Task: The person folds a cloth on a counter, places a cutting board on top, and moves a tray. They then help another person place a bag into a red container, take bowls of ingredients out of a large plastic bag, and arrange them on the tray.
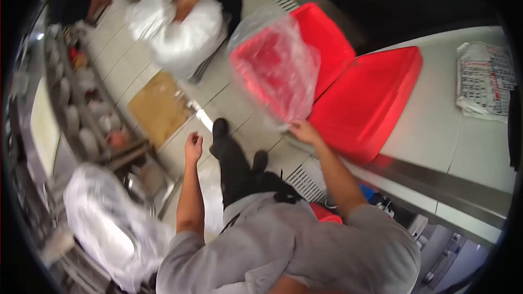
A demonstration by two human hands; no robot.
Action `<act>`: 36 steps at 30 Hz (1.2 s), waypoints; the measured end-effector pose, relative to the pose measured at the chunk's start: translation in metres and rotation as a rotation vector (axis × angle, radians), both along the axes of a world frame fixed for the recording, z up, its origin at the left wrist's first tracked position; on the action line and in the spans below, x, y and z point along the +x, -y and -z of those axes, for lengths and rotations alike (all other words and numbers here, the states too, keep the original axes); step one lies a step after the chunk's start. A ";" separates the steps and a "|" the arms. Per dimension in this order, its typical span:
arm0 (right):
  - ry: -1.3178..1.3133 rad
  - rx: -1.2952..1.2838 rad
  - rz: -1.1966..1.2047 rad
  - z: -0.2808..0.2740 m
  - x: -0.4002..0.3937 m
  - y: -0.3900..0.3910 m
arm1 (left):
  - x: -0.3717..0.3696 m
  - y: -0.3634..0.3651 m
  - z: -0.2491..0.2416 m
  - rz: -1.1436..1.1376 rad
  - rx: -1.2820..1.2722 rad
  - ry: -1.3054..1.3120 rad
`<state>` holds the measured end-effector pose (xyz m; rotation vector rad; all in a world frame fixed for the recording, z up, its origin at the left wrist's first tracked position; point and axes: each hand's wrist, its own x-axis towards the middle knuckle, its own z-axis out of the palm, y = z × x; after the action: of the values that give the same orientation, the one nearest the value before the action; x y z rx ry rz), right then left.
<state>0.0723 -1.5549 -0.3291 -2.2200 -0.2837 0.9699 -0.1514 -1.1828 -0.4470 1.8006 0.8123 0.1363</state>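
Observation:
A red bin [318, 27] stands on the tiled floor, and a clear plastic bag [291, 57] hangs over its rim and down inside. My right hand [305, 132] pinches the bag's edge at the bin's near corner. Beside that hand, a red lid-like panel [370, 98] leans against the counter edge. My left hand [193, 147] is held out over the floor with nothing in it; its fingers are loosely bent and slightly apart. The nearest thing below it is a brown mat-like sheet [158, 109].
Another person's hand [188, 5] grips a full white plastic bag [185, 35]. Steel racks with dishes [87, 98] line the left side. A plastic-wrapped item [109, 223] stands near me. A printed bag [485, 79] lies on the white counter [436, 130] at right. Drain grates [305, 182] interrupt the floor.

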 end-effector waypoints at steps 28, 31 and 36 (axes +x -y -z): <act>0.285 -0.345 0.911 0.212 0.254 0.106 | 0.219 0.074 0.080 -0.415 -0.901 -0.046; 0.334 -0.426 0.725 0.142 0.258 0.074 | 0.223 0.080 0.042 -0.389 -0.815 -0.090; 0.273 -0.365 0.546 0.141 0.257 0.094 | 0.237 0.086 0.034 -0.191 -0.461 -0.038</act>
<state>0.3293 -1.6489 -0.4705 -2.5575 0.3991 0.4435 0.0854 -1.2689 -0.4809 1.2952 0.9550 0.0342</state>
